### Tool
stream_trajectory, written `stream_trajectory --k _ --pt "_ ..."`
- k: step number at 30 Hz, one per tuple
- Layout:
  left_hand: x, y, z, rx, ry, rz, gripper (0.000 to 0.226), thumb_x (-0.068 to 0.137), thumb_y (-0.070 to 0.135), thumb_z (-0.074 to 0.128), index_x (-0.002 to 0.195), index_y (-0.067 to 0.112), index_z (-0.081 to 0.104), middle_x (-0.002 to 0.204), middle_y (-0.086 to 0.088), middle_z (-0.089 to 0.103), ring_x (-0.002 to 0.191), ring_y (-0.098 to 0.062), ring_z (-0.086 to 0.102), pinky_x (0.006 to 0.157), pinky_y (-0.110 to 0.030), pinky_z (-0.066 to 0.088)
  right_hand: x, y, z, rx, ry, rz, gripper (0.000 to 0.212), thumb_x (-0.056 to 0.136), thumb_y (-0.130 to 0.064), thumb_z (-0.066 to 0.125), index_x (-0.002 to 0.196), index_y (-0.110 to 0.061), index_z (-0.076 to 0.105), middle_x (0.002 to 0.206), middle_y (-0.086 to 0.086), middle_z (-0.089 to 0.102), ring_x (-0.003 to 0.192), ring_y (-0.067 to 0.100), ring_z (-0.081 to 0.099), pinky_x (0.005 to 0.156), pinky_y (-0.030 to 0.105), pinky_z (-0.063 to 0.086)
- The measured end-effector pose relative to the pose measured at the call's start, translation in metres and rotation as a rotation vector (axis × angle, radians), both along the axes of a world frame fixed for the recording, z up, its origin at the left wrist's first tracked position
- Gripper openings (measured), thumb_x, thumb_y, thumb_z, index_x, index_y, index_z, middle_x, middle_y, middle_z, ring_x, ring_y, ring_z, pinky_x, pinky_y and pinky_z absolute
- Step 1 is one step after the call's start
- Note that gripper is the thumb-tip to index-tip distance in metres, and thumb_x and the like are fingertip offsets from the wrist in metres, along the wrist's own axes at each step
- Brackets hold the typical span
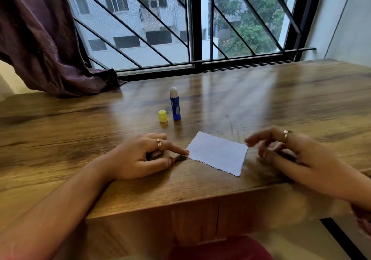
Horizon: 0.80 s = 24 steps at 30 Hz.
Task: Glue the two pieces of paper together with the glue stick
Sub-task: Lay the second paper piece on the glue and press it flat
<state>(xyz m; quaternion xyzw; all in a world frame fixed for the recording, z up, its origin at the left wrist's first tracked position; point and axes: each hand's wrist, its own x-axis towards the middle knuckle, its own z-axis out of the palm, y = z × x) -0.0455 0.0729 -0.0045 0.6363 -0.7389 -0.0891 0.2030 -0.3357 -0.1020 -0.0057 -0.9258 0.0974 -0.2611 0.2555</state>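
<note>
Head view shows you the paper (217,153) flat on the surface (301,103) between your hands, left hand (140,157) index tip touching its corner, right hand (285,153) loosely spread beside it, holding nothing; paper looks thin and floppy, so lift it gently by an edge.

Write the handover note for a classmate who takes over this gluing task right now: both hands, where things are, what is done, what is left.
Left hand: forefinger tip touches the paper's left corner, holding nothing.
Right hand: blurred, loosely curled beside the paper's right edge, holding nothing.
Glue stick stands upright and uncapped behind the paper; yellow cap beside it.
Only one white sheet shows, flat on the table; whether it is two glued pieces cannot be told.
Left: check the bond, recap the stick.
</note>
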Motion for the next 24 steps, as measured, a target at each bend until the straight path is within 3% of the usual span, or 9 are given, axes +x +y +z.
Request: stream_trajectory --k 2,5,7,10,12,15,20,22,24 --pt "0.001 0.000 0.000 0.003 0.013 -0.007 0.036 0.088 0.043 0.047 0.122 0.046 0.058 0.067 -0.011 0.049 0.069 -0.004 0.049 0.064 -0.008 0.034 0.007 0.003 -0.001 -0.083 0.089 -0.071 0.034 0.087 -0.034 0.045 0.115 -0.053 0.048 0.101 -0.031 0.055 0.104 -0.012 0.050 0.082 0.015 0.040" --pt "0.002 0.000 -0.001 0.017 0.059 0.011 0.035 0.089 0.045 0.047 0.121 0.044 0.059 0.068 -0.008 0.050 0.069 -0.009 0.051 0.063 -0.012 0.035 0.018 0.008 0.000 -0.183 0.226 -0.095 0.036 0.092 -0.027 0.044 0.120 -0.050 0.040 0.109 -0.042 0.046 0.115 -0.015 0.035 0.098 0.031 0.026" --pt "0.003 -0.001 -0.002 0.016 0.087 0.038 0.034 0.089 0.048 0.047 0.120 0.044 0.060 0.073 -0.003 0.058 0.068 -0.011 0.055 0.061 -0.017 0.039 0.023 0.012 0.001 -0.192 0.242 -0.099 0.038 0.092 -0.025 0.045 0.115 -0.053 0.036 0.113 -0.042 0.049 0.117 -0.015 0.034 0.099 0.028 0.017" --pt "0.005 -0.002 -0.004 -0.007 0.137 0.101 0.035 0.089 0.053 0.044 0.118 0.045 0.061 0.076 0.004 0.065 0.061 -0.011 0.057 0.055 -0.021 0.041 0.026 0.019 0.001 -0.161 0.209 -0.120 0.029 0.085 -0.040 0.038 0.111 -0.052 0.038 0.109 -0.042 0.052 0.115 -0.019 0.034 0.095 0.024 0.013" --pt "0.005 -0.002 -0.004 -0.030 0.134 0.136 0.036 0.088 0.054 0.042 0.118 0.045 0.060 0.075 0.002 0.067 0.059 -0.014 0.057 0.054 -0.027 0.044 0.027 0.024 -0.003 -0.149 0.180 -0.137 0.034 0.082 -0.045 0.035 0.115 -0.047 0.042 0.108 -0.043 0.053 0.114 -0.019 0.035 0.095 0.019 0.011" --pt "0.000 -0.001 -0.002 -0.110 0.070 0.110 0.035 0.091 0.045 0.045 0.121 0.035 0.060 0.064 0.002 0.058 0.055 -0.011 0.053 0.053 -0.017 0.041 0.030 0.033 -0.009 -0.147 0.144 -0.173 0.039 0.082 -0.047 0.038 0.120 -0.053 0.035 0.113 -0.038 0.055 0.116 -0.016 0.037 0.096 0.010 0.004" --pt "-0.023 0.006 0.004 -0.223 -0.110 -0.049 0.031 0.090 0.032 0.055 0.118 0.022 0.063 0.060 0.010 0.047 0.053 0.001 0.045 0.054 -0.013 0.038 0.027 0.040 -0.009 -0.025 0.004 -0.200 0.043 0.080 -0.040 0.046 0.122 -0.049 0.044 0.109 -0.036 0.057 0.114 -0.011 0.045 0.100 0.026 0.022" --pt "-0.037 0.006 0.002 -0.220 -0.132 -0.149 0.030 0.089 0.028 0.058 0.117 0.020 0.065 0.062 0.011 0.047 0.054 0.000 0.045 0.056 -0.014 0.037 0.021 0.041 -0.008 0.000 -0.068 -0.197 0.039 0.079 -0.037 0.046 0.116 -0.047 0.054 0.095 -0.029 0.060 0.097 -0.007 0.053 0.088 0.022 0.035" --pt "-0.049 0.006 -0.001 -0.205 -0.134 -0.232 0.033 0.088 0.028 0.059 0.119 0.019 0.065 0.060 0.011 0.047 0.052 -0.006 0.047 0.055 -0.019 0.040 0.015 0.042 -0.008 0.001 -0.048 -0.158 0.035 0.082 -0.032 0.047 0.111 -0.043 0.062 0.083 -0.018 0.057 0.077 -0.001 0.055 0.070 0.013 0.037"
